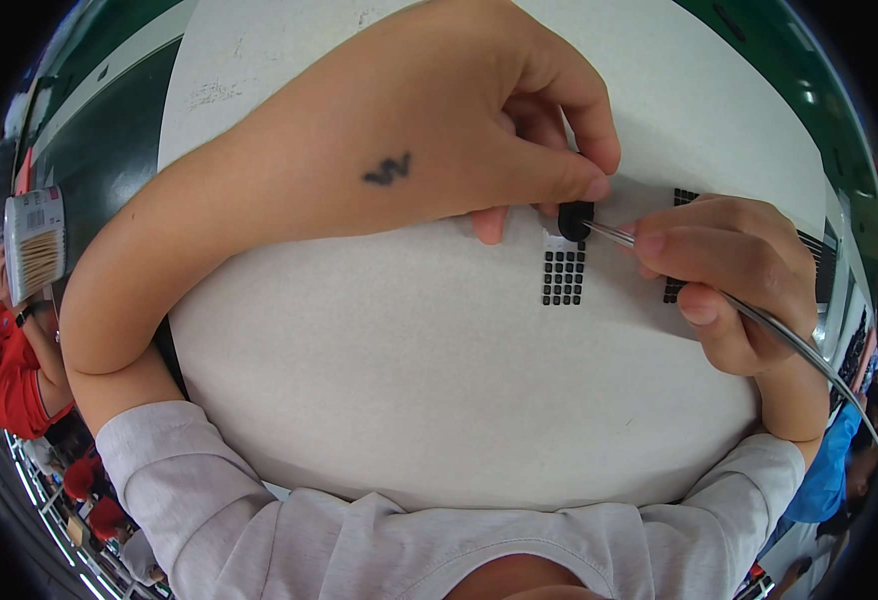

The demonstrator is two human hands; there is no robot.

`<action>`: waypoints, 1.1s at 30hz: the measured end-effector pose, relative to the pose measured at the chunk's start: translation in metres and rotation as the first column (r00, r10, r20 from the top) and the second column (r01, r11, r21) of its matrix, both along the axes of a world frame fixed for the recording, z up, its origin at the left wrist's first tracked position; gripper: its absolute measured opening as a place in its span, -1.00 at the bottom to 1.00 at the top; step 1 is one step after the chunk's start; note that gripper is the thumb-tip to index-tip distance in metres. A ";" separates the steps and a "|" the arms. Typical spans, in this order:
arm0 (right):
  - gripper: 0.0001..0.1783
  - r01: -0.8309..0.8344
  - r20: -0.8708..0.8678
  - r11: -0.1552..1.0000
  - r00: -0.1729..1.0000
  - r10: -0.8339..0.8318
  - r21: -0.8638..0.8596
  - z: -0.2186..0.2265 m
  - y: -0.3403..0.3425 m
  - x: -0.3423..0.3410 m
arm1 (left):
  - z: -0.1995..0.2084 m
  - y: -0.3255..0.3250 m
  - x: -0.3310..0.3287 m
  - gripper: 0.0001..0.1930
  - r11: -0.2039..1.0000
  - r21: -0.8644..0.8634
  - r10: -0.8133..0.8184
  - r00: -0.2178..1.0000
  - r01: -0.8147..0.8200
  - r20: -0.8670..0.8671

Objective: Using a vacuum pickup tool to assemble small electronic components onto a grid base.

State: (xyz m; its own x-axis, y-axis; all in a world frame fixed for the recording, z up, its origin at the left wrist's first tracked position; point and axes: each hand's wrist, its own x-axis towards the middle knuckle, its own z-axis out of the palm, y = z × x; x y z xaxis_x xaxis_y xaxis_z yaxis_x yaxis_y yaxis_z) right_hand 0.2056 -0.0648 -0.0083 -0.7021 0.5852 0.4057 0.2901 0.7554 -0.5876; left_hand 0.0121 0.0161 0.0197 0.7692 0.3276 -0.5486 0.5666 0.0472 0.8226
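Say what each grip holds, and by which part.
Right grip: thin metal tool, by its middle stretch. Left grip: small black piece, apparently by its upper part in the picture, partly hidden.

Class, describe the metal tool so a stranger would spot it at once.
Over the white tabletop, find the right hand. The metal tool passes through its grip, tip at the black piece in the left hand. Unlike that piece, it is long, silvery and curved.
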 end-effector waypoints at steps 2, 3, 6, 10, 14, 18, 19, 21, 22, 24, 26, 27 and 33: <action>-0.79 -0.006 -0.006 0.998 1.000 0.006 0.058 -0.002 0.001 0.000 | 0.003 0.001 0.002 -0.86 1.000 -0.024 0.018 1.000 -0.018 -0.014; -0.79 -0.005 -0.006 0.998 1.000 0.006 0.057 -0.002 0.001 -0.001 | 0.007 0.002 0.003 -0.86 1.000 -0.023 -0.008 1.000 0.008 -0.023; -0.81 -0.013 0.019 0.997 1.000 0.011 0.072 0.001 0.000 -0.001 | 0.010 0.003 0.005 -0.86 0.999 -0.049 -0.002 0.999 0.001 -0.032; -0.83 0.013 0.019 0.997 1.000 -0.015 0.080 0.002 -0.002 -0.003 | 0.009 0.002 0.003 -0.86 0.997 -0.076 0.031 0.999 -0.033 -0.034; -0.83 0.026 0.001 0.995 1.000 -0.026 0.095 0.000 -0.001 -0.004 | 0.009 0.003 0.004 -0.86 0.997 -0.068 0.025 0.999 -0.027 -0.028; -0.83 0.022 0.023 0.995 0.999 -0.025 0.098 0.002 -0.002 -0.004 | 0.002 -0.001 -0.002 -0.87 0.997 -0.055 0.052 0.998 -0.051 0.019; -0.83 0.027 0.020 0.994 0.999 -0.029 0.103 0.002 -0.002 -0.004 | 0.000 -0.003 -0.003 -0.87 0.997 -0.029 0.071 0.994 -0.069 0.082; -0.83 0.028 0.018 0.994 0.999 -0.030 0.107 0.002 -0.003 -0.005 | 0.005 0.001 -0.001 -0.87 0.997 -0.056 0.050 0.998 -0.048 0.038; -0.82 0.028 0.021 0.993 0.999 -0.031 0.113 0.001 -0.003 -0.005 | 0.008 0.003 0.002 -0.87 0.996 -0.083 0.023 1.000 -0.024 -0.007; -0.82 0.026 0.025 0.993 0.999 -0.029 0.117 0.000 -0.002 -0.004 | 0.010 0.005 0.003 -0.87 0.996 -0.083 0.014 1.000 -0.015 -0.021; -0.81 0.031 0.021 0.991 0.999 -0.034 0.128 0.000 -0.004 -0.001 | 0.000 0.003 0.001 -0.87 0.996 -0.084 -0.011 0.999 0.008 -0.032; -0.81 0.029 0.017 0.991 0.999 -0.031 0.128 0.001 -0.004 -0.002 | -0.020 -0.001 -0.011 -0.87 0.999 0.035 -0.036 0.971 0.029 0.237; -0.82 0.047 0.007 0.995 0.999 -0.047 -0.092 0.003 0.002 -0.001 | -0.014 -0.010 -0.004 -0.88 0.995 0.059 0.080 0.992 -0.086 0.093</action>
State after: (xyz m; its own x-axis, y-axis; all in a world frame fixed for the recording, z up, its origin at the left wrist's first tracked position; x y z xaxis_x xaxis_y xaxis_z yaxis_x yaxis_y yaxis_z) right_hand 0.2046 -0.0631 -0.0055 -0.6746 0.6526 0.3451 0.3271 0.6834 -0.6527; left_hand 0.0077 0.0060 0.0060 0.7832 0.4239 -0.4548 0.4863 0.0381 0.8729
